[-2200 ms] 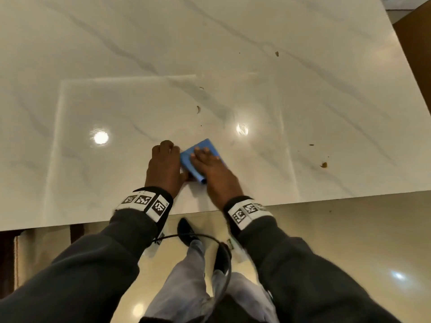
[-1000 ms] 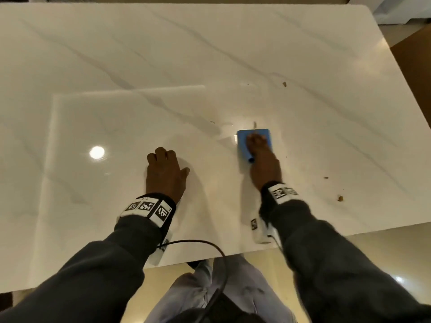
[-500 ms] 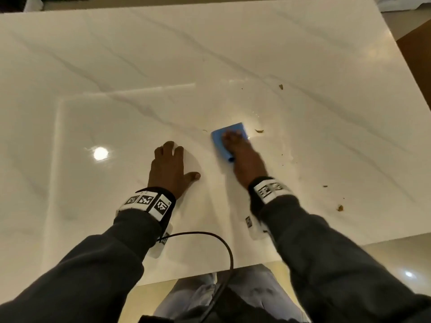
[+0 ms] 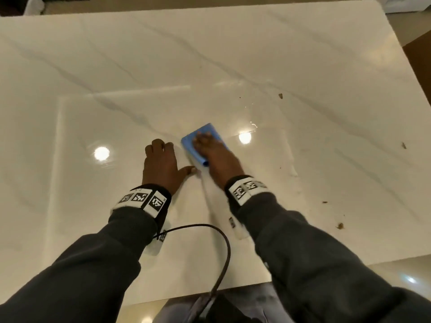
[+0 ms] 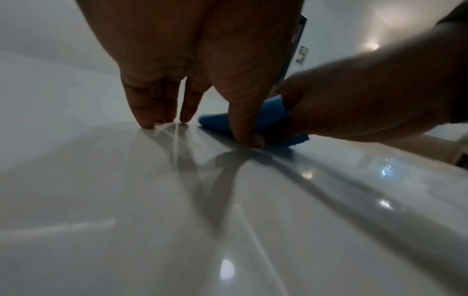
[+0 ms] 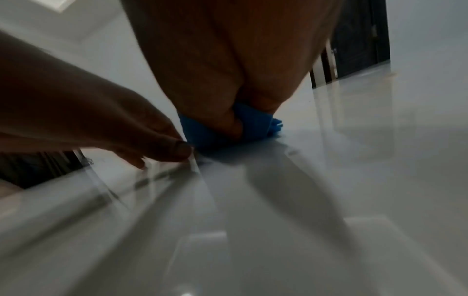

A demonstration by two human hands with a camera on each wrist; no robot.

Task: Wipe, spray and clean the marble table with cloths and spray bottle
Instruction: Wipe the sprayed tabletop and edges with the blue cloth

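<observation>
A folded blue cloth [image 4: 203, 139] lies on the white marble table [image 4: 303, 66] near its middle. My right hand [image 4: 215, 157] presses down on the cloth with its fingers laid flat over it. In the right wrist view the thumb sits against the near edge of the cloth [image 6: 255, 120]. My left hand [image 4: 163, 163] rests on the bare marble just left of the cloth, fingertips down and thumb spread towards it. The left wrist view shows the fingertips [image 5: 148, 123] touching the table and the cloth [image 5: 219, 122] behind the thumb. No spray bottle is in view.
Brown crumbs [image 4: 280, 96] lie at the far right, with others [image 4: 340, 226] near the front right edge and one [image 4: 403, 145] further right. A wet streak [image 4: 253, 124] glints right of the cloth. A dark cable [image 4: 225, 250] hangs over the near table edge.
My right hand has slid the blue cloth left and slightly towards me, so it now lies close beside the left hand. The left hand has stayed planted on the table.
</observation>
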